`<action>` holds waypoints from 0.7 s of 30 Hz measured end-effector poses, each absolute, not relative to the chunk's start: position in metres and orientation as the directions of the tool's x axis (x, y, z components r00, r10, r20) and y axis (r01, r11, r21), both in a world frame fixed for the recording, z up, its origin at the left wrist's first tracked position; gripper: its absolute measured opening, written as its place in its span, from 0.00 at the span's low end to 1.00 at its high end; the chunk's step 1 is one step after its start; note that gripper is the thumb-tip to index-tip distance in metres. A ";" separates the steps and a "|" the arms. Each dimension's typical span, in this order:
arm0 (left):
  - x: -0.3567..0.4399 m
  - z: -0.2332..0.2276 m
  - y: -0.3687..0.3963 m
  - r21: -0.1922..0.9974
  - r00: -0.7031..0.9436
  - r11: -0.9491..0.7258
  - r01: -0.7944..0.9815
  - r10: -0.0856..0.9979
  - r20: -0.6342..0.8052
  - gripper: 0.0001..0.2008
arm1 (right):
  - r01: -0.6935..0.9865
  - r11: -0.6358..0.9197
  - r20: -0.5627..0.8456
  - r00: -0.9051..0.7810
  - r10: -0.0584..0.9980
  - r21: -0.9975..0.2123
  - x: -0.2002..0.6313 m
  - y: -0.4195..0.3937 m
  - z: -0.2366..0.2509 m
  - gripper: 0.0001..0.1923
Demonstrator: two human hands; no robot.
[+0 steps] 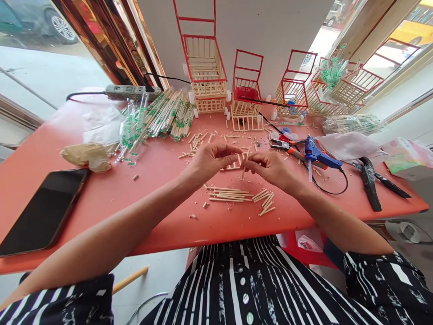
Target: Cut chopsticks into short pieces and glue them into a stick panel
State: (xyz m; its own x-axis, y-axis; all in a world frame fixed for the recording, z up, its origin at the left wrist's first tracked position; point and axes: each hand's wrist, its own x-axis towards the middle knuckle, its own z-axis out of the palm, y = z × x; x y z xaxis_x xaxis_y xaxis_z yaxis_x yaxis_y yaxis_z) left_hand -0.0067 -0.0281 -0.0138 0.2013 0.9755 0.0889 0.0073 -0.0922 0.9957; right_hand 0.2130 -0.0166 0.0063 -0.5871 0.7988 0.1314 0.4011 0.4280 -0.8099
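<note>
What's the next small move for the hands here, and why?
Probably seat the short stick in the right hand against the small stick panel the left hand holds: both hands meet over it, and the glue gun lies idle on the table.

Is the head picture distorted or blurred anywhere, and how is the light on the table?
Head view: the wide lens bends straight lines, so the red table edge curves and the window frames lean outward; daylight is even and soft, with only faint shadows under the left hand and right hand; the phone screen shows a dull sheen; the centre is sharp, the corners are stretched.
</note>
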 end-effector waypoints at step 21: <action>-0.030 -0.015 -0.007 0.924 -0.182 -0.330 0.194 0.913 0.365 0.07 | 0.618 0.502 0.377 -0.333 0.864 -0.605 0.243 0.002 0.015 0.15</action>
State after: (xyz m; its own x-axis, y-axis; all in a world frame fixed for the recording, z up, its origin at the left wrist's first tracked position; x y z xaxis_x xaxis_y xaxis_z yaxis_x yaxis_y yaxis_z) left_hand -0.0303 -0.0074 -0.0151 -0.1817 0.9132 0.3647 0.1938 -0.3303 0.9238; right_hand 0.2427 0.0020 0.0146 -0.3330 0.8644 0.3768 0.6180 0.5019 -0.6052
